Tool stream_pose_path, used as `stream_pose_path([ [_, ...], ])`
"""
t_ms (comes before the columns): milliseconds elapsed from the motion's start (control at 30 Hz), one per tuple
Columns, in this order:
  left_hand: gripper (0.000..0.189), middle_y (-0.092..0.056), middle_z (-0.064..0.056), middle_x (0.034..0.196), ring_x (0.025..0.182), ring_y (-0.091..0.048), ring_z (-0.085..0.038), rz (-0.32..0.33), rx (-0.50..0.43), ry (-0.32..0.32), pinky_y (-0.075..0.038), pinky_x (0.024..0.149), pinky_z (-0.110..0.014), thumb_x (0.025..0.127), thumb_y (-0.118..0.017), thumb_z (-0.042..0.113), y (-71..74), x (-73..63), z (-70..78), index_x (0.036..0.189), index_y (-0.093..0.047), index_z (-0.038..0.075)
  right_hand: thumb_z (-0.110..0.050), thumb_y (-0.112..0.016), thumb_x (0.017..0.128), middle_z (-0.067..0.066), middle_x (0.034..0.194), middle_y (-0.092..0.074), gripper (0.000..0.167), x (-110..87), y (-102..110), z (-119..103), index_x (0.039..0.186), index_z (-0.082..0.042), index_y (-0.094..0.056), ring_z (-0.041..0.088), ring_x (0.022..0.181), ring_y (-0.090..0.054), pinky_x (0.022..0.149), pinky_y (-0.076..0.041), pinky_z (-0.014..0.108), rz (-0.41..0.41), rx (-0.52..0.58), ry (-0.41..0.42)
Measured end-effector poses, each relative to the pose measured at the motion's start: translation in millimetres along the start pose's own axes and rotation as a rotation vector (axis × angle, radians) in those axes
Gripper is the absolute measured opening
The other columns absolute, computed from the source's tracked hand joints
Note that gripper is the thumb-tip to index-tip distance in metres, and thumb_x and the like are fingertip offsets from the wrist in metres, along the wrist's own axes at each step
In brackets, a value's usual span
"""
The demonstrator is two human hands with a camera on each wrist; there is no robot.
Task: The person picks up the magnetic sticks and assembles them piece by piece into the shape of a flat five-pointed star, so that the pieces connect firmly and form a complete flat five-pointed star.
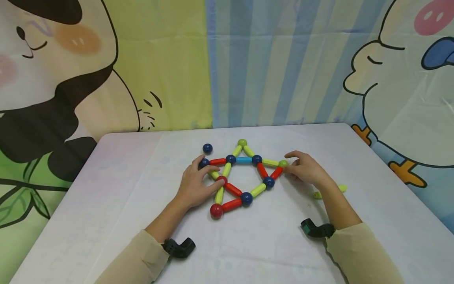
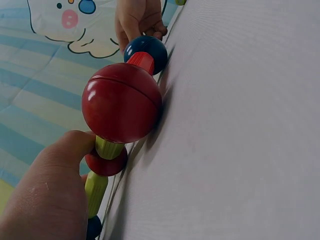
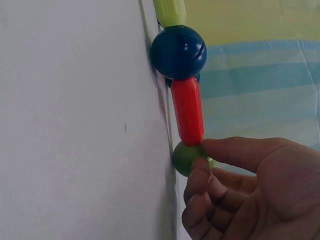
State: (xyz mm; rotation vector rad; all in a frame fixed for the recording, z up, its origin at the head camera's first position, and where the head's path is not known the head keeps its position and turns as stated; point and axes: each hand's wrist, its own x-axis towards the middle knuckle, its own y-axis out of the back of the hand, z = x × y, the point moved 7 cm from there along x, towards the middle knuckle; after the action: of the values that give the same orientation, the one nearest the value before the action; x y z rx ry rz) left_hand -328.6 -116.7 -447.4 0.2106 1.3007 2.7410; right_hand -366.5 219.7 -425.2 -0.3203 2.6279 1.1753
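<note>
A flat star-like frame of magnetic sticks and balls (image 1: 244,159) lies on the table. My left hand (image 1: 193,185) grips its left corner, fingers at a dark blue ball (image 1: 203,163) and thumb on a red ball (image 1: 222,180). A larger red ball (image 2: 121,102) stands out in front of that thumb in the left wrist view. At the right corner, my right hand (image 1: 305,169) pinches a green ball (image 1: 283,163). The right thumb tip lies where this ball meets a red stick (image 3: 188,112), which leads to a blue ball (image 3: 178,52).
Behind the frame's left corner sits a loose dark blue ball (image 1: 207,148). Yellow-green sticks (image 1: 342,188) lie by the right forearm, partly hidden by it. Black wrist cameras (image 1: 180,248) are on both wrists. A cartoon-print curtain (image 1: 276,63) hangs behind the white table (image 1: 276,244).
</note>
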Motion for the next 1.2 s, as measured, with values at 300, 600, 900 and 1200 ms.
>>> stream_pose_path([
  [300,0.044,-0.024,-0.007,0.169,0.153,-0.027,-0.042,-0.003,-0.012,0.000,-0.031,0.115,-0.072,0.090,-0.072,0.055,1.6,-1.8,0.4,0.127,-0.070,0.032,-0.025,-0.065,0.100,0.008,0.078,-0.064,0.026,-12.2,-11.1,-24.8,0.092,-0.005,-0.051,0.021,0.067,-0.058,0.062,-0.051,0.031,-0.055,-0.019,0.083],
  [600,0.062,-0.030,-0.009,0.165,0.148,-0.035,-0.040,0.012,0.007,-0.016,-0.038,0.113,-0.067,0.087,-0.074,0.056,2.7,-1.7,-0.5,0.141,-0.061,0.029,-0.034,-0.070,0.097,0.006,0.078,-0.070,0.032,-18.5,-32.7,-37.2,0.085,-0.008,-0.056,0.020,0.068,-0.062,0.061,-0.053,0.032,-0.194,-0.083,0.117],
  [900,0.051,-0.049,-0.011,0.143,0.131,-0.050,-0.035,0.070,-0.022,-0.045,-0.045,0.109,-0.057,0.093,-0.071,0.044,7.7,0.8,1.8,0.139,-0.063,0.023,-0.037,-0.073,0.095,0.007,0.080,-0.069,0.035,-17.5,-29.6,-31.2,0.085,-0.008,-0.056,0.020,0.070,-0.064,0.064,-0.055,0.033,-0.194,-0.090,0.125],
  [1200,0.028,-0.067,-0.004,0.112,0.100,-0.061,-0.023,0.102,-0.067,-0.102,-0.054,0.089,-0.039,0.095,-0.070,0.033,12.5,-0.6,3.6,0.117,-0.076,0.017,-0.037,-0.071,0.096,0.007,0.081,-0.067,0.035,-15.1,-18.5,-23.1,0.084,-0.009,-0.054,0.021,0.069,-0.060,0.061,-0.052,0.032,-0.171,-0.093,0.103],
])
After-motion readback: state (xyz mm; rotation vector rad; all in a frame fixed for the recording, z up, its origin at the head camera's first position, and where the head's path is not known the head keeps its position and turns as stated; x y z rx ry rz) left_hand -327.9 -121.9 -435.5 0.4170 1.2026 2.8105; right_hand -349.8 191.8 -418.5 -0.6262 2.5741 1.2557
